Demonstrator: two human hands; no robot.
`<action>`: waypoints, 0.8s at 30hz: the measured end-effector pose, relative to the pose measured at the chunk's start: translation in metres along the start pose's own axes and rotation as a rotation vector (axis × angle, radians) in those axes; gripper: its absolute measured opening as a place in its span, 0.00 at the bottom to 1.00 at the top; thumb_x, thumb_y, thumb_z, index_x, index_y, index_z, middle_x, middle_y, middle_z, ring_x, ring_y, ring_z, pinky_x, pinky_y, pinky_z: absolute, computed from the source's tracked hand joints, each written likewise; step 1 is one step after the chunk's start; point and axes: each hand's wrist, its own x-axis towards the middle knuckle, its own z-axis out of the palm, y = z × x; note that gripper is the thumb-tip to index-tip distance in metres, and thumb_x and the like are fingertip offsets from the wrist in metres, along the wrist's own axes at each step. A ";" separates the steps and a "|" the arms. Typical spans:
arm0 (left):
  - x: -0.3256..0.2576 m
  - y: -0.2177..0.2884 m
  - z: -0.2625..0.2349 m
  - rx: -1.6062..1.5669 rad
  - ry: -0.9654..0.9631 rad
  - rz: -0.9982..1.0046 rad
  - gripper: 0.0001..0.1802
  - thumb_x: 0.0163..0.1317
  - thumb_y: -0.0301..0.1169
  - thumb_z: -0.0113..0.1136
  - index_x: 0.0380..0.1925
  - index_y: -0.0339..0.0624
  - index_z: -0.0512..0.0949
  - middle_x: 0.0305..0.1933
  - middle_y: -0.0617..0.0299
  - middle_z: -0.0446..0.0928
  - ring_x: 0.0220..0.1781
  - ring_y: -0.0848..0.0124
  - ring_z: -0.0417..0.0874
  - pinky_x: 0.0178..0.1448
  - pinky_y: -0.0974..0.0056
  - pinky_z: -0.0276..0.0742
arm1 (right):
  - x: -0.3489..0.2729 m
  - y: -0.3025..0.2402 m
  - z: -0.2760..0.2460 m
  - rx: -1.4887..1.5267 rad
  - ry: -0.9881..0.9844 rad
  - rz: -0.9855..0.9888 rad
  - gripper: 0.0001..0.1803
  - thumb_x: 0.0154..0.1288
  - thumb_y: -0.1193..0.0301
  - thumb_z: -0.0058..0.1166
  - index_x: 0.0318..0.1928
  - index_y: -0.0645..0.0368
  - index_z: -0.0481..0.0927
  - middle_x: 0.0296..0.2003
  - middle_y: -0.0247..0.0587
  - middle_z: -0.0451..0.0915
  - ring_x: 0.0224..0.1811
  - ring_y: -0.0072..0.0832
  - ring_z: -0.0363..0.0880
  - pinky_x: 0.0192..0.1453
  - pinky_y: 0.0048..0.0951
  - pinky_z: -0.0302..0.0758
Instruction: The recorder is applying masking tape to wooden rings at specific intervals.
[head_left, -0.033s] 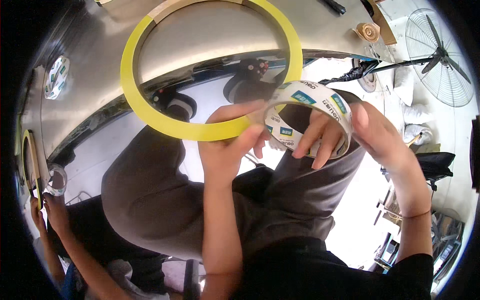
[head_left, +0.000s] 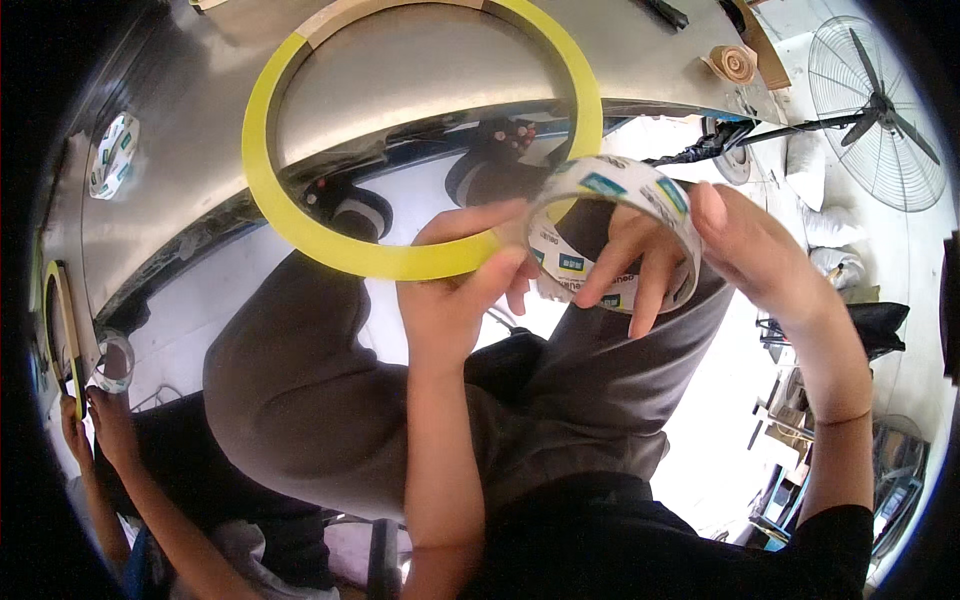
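My left hand (head_left: 450,285) pinches a large yellow ring (head_left: 262,150) at its lower right, thumb on the near face and fingers behind. The ring is tilted up over my lap and the table edge; its top stretch is tan. A roll of clear tape (head_left: 660,190) with a printed white core touches or nearly touches the ring beside my left fingertips, where a pale, see-through patch shows. My right hand (head_left: 750,245) holds this roll, with fingers reaching through the core and the thumb at its outer right side.
Ahead lies a metal table (head_left: 190,90) with another tape roll (head_left: 114,155) on its left and a brown coil (head_left: 735,64) at its right. At far left, another person's hands (head_left: 105,420) hold a ring and a tape roll. A large fan (head_left: 878,110) stands at right.
The tape roll has turned and shifted slightly left and down. My right hand has turned with it. My left hand and the yellow ring are almost unmoved.
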 end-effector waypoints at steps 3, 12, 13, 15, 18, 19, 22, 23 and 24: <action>0.000 -0.001 0.000 0.034 -0.001 0.036 0.16 0.60 0.16 0.61 0.49 0.28 0.76 0.36 0.52 0.81 0.29 0.72 0.82 0.28 0.71 0.79 | 0.036 -0.030 -0.006 0.221 -0.096 0.077 0.46 0.76 0.42 0.21 0.30 0.70 0.85 0.29 0.54 0.86 0.28 0.35 0.86 0.40 0.29 0.83; 0.002 -0.005 0.002 0.026 0.083 -0.008 0.19 0.58 0.16 0.65 0.50 0.28 0.76 0.37 0.54 0.82 0.30 0.74 0.81 0.33 0.72 0.78 | 0.068 -0.062 -0.013 0.706 -0.341 0.847 0.21 0.72 0.62 0.43 0.32 0.68 0.78 0.16 0.46 0.77 0.11 0.25 0.74 0.14 0.17 0.72; 0.003 -0.007 0.000 0.006 0.016 0.007 0.18 0.57 0.16 0.66 0.49 0.29 0.77 0.38 0.54 0.82 0.30 0.75 0.81 0.33 0.73 0.78 | 0.066 -0.061 -0.012 0.840 -0.354 0.817 0.20 0.72 0.61 0.44 0.27 0.62 0.76 0.13 0.39 0.73 0.08 0.19 0.68 0.10 0.14 0.65; 0.002 -0.006 0.000 -0.014 -0.052 0.011 0.18 0.56 0.17 0.67 0.48 0.29 0.78 0.39 0.54 0.83 0.30 0.75 0.81 0.33 0.74 0.77 | 0.054 -0.089 0.008 0.570 -0.231 0.784 0.20 0.73 0.60 0.43 0.21 0.53 0.66 0.10 0.28 0.64 0.07 0.12 0.54 0.10 0.12 0.50; 0.001 -0.006 0.004 0.102 0.003 0.017 0.19 0.54 0.17 0.69 0.47 0.31 0.80 0.42 0.54 0.83 0.31 0.76 0.82 0.32 0.76 0.76 | 0.047 -0.099 0.019 0.504 -0.098 0.838 0.20 0.74 0.60 0.40 0.22 0.52 0.64 0.10 0.28 0.63 0.07 0.11 0.51 0.10 0.13 0.48; 0.002 -0.008 0.004 0.071 0.006 0.036 0.19 0.53 0.18 0.70 0.47 0.31 0.80 0.43 0.54 0.84 0.31 0.76 0.82 0.32 0.77 0.76 | 0.046 -0.103 0.022 0.454 -0.060 0.891 0.21 0.74 0.59 0.39 0.22 0.51 0.64 0.10 0.27 0.63 0.07 0.11 0.51 0.11 0.14 0.48; 0.007 -0.010 -0.001 0.069 0.005 0.068 0.21 0.52 0.18 0.71 0.48 0.33 0.81 0.45 0.55 0.84 0.31 0.77 0.82 0.32 0.78 0.76 | 0.040 -0.103 0.031 0.359 -0.016 0.937 0.22 0.75 0.56 0.37 0.22 0.51 0.64 0.09 0.27 0.62 0.09 0.13 0.53 0.14 0.18 0.49; 0.007 -0.013 -0.002 0.098 -0.003 0.078 0.21 0.52 0.18 0.72 0.49 0.33 0.81 0.46 0.54 0.84 0.32 0.77 0.82 0.31 0.78 0.76 | 0.037 -0.094 0.030 0.362 -0.014 0.940 0.22 0.75 0.56 0.37 0.22 0.51 0.64 0.09 0.27 0.62 0.09 0.13 0.53 0.14 0.18 0.49; 0.007 -0.013 -0.001 0.083 -0.006 0.074 0.20 0.53 0.18 0.71 0.48 0.33 0.81 0.47 0.54 0.84 0.33 0.77 0.83 0.31 0.78 0.75 | 0.034 -0.086 0.029 0.437 0.000 0.919 0.22 0.75 0.56 0.37 0.22 0.51 0.64 0.09 0.27 0.62 0.09 0.13 0.54 0.15 0.18 0.50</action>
